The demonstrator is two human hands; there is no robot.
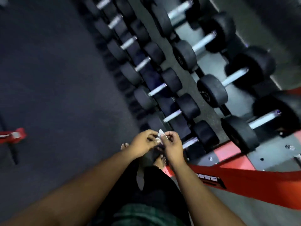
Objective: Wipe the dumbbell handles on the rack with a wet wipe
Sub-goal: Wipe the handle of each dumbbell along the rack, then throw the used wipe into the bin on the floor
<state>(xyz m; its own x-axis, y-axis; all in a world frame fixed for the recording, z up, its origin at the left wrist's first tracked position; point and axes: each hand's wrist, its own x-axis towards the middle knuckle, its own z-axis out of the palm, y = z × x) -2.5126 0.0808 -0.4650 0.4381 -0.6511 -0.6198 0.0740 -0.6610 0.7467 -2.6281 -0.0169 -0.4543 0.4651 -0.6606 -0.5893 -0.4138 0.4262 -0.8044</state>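
A small white wet wipe [160,135] is pinched between both hands in front of my body. My left hand [143,142] holds its left side and my right hand [172,142] holds its right side, fingers curled. Black dumbbells with silver handles lie in two rows on the rack [228,152]. The lower row runs diagonally from the top middle down to my hands; its nearest handle [189,142] is just right of my right hand. The upper row sits further right, with a big dumbbell handle [264,119] at the right. The picture is blurred.
A red rack frame beam [244,180] crosses the lower right beside my right forearm. Dark rubber floor [57,79] spreads to the left. A red and black piece of equipment [13,136] stands at the left edge. My bare feet [160,160] show below the hands.
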